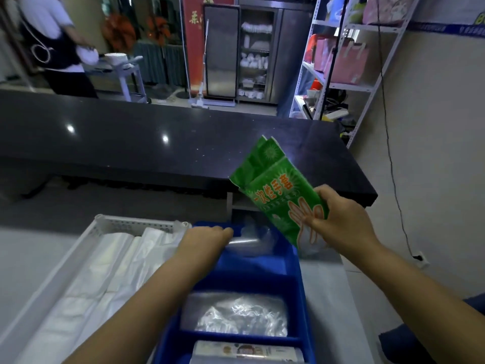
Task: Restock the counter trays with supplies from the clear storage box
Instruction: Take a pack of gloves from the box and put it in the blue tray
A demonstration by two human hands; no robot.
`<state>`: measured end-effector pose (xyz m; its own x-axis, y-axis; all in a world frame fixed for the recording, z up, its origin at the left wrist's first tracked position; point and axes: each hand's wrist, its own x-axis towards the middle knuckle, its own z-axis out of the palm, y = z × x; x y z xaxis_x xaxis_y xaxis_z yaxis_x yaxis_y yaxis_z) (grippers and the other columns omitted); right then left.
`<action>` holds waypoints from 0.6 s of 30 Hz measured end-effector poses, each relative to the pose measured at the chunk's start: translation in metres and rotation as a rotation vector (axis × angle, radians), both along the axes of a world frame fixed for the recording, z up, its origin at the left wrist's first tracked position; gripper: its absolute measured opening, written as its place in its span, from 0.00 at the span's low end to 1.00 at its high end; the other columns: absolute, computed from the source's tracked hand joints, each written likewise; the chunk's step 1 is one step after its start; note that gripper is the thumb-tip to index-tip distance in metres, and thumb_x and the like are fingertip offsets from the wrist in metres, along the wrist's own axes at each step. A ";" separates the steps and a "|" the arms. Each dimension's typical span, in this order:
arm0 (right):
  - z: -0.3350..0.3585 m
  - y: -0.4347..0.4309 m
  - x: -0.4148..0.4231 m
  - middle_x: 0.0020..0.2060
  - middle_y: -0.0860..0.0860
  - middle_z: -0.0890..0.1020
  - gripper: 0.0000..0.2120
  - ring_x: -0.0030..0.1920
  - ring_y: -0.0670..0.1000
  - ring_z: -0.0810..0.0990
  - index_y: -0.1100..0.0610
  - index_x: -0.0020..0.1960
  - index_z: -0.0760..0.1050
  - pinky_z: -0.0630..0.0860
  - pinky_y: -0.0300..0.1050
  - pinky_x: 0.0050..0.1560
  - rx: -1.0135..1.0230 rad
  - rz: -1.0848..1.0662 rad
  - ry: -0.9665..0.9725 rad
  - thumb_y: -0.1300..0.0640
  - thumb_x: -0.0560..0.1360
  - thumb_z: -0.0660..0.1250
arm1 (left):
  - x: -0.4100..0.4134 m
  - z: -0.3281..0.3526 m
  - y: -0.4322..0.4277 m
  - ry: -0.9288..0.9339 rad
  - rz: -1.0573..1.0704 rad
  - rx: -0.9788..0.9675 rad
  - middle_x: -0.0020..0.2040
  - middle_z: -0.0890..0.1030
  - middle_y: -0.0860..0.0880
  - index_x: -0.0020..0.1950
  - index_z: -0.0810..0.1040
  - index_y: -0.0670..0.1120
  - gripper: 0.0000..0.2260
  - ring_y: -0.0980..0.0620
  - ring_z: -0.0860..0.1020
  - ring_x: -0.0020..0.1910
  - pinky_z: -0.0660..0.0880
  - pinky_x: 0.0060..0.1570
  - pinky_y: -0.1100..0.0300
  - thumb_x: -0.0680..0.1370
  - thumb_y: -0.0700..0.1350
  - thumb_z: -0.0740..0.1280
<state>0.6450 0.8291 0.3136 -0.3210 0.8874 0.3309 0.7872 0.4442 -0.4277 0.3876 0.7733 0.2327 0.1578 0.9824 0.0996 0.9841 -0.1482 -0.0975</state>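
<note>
"一次性手套" on the green packet

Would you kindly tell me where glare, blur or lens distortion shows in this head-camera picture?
Head view: two lamp reflections glare on the dark counter; the person at far left is motion-blurred; the shelf rack at right leans, from wide-angle distortion; the green packet in the right hand is fairly sharp; the clear plastic in the blue tray glints white.

The right hand is gripping a tilted green glove packet at two o'clock of the blue tray. The left hand is lying at the clear plastic in its twelve-o'clock compartment, fingers hidden.
</note>
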 end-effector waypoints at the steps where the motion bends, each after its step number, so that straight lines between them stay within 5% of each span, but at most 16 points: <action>1: 0.000 0.003 -0.009 0.38 0.50 0.84 0.15 0.38 0.55 0.81 0.50 0.50 0.72 0.77 0.53 0.37 0.012 0.038 -0.016 0.52 0.67 0.74 | -0.009 0.006 -0.011 -0.012 0.008 0.020 0.46 0.80 0.45 0.50 0.72 0.46 0.10 0.39 0.80 0.45 0.66 0.33 0.53 0.71 0.37 0.64; 5: -0.014 0.016 -0.047 0.41 0.52 0.83 0.16 0.39 0.59 0.80 0.51 0.52 0.71 0.69 0.47 0.33 0.044 0.209 -0.235 0.50 0.69 0.72 | -0.046 0.034 -0.057 -0.069 0.148 0.109 0.37 0.82 0.46 0.44 0.76 0.47 0.08 0.41 0.81 0.35 0.70 0.29 0.56 0.67 0.41 0.72; 8: -0.031 0.023 -0.073 0.44 0.52 0.83 0.15 0.42 0.59 0.80 0.49 0.55 0.68 0.67 0.45 0.34 0.037 0.321 -0.458 0.49 0.71 0.68 | -0.071 0.049 -0.090 -0.093 0.276 0.162 0.29 0.80 0.47 0.38 0.77 0.47 0.09 0.43 0.79 0.26 0.65 0.24 0.60 0.64 0.40 0.75; 15: -0.047 0.038 -0.107 0.39 0.44 0.76 0.14 0.39 0.50 0.75 0.43 0.45 0.65 0.65 0.41 0.30 -0.276 0.470 -0.609 0.48 0.67 0.70 | -0.107 0.045 -0.140 -0.211 0.569 0.218 0.30 0.77 0.46 0.38 0.73 0.45 0.06 0.39 0.76 0.30 0.60 0.28 0.59 0.71 0.42 0.70; 18: -0.053 0.048 -0.110 0.41 0.43 0.77 0.14 0.42 0.49 0.76 0.43 0.45 0.67 0.72 0.45 0.37 -0.408 0.474 -0.611 0.49 0.65 0.71 | -0.112 0.040 -0.151 -0.234 0.611 0.215 0.29 0.74 0.47 0.38 0.72 0.44 0.07 0.39 0.76 0.30 0.57 0.27 0.59 0.71 0.42 0.69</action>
<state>0.5346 0.8772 0.2610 -0.7035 0.6274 -0.3338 0.7020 0.6868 -0.1885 0.2756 0.6222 0.2725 -0.4676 0.8429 0.2661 0.8837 0.4390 0.1623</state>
